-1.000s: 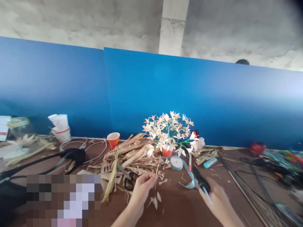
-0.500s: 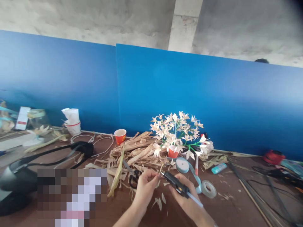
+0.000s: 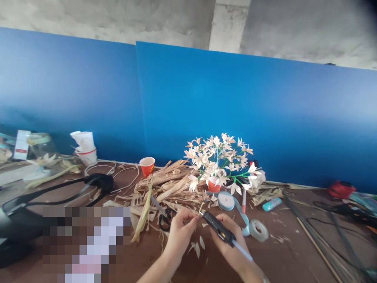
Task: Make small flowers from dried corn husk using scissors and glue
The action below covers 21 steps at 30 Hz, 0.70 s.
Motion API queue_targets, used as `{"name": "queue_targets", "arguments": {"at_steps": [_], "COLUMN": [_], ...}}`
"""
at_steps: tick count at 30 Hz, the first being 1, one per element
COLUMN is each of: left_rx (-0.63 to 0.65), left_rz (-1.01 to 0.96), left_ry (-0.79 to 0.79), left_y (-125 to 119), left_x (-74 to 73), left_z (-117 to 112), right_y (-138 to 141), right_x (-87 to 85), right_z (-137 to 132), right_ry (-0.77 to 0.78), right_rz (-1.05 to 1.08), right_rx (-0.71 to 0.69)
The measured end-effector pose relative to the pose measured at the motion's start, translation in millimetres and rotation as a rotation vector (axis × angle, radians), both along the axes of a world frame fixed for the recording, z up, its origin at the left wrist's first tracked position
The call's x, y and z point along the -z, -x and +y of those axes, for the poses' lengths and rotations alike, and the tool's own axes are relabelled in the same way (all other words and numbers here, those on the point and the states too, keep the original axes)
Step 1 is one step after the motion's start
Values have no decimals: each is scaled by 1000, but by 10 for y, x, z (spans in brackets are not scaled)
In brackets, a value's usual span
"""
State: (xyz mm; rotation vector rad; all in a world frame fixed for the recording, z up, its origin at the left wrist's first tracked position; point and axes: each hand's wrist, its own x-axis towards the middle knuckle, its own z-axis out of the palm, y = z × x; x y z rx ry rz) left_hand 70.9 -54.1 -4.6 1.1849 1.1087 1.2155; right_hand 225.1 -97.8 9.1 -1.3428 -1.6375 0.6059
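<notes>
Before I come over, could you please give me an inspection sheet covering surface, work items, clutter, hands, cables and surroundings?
Surface: brown table, with scraps scattered about.
Work items: black glue gun, pale stick at its rear; thin pale piece near its nozzle, contact unclear; white flowers; loose petals.
Clutter: dried husks, scissors, pale blue ribbon roll, clear tape roll, orange cup.
Hands: left hand pinches the thin pale piece; right hand grips the glue gun.
Cables: white cable left of the husks; dark cables at right.
Surroundings: blue partition, concrete wall behind.
</notes>
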Motion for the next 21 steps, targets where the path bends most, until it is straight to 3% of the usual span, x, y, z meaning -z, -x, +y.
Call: {"name": "queue_targets", "arguments": {"at_steps": [15,21], "left_rx": [5,25], "left_rz": [-28,18], "left_ry": [38,-19], "left_y": [0,11], "left_x": [-112,-62], "left_z": [-51,-21], "right_y": [-9,-12], "right_x": [-4,-2], "right_z": [-1,0], "right_ry": [-36,-23], "right_rz": [-64,-69], "right_rx": [-24,-8]}}
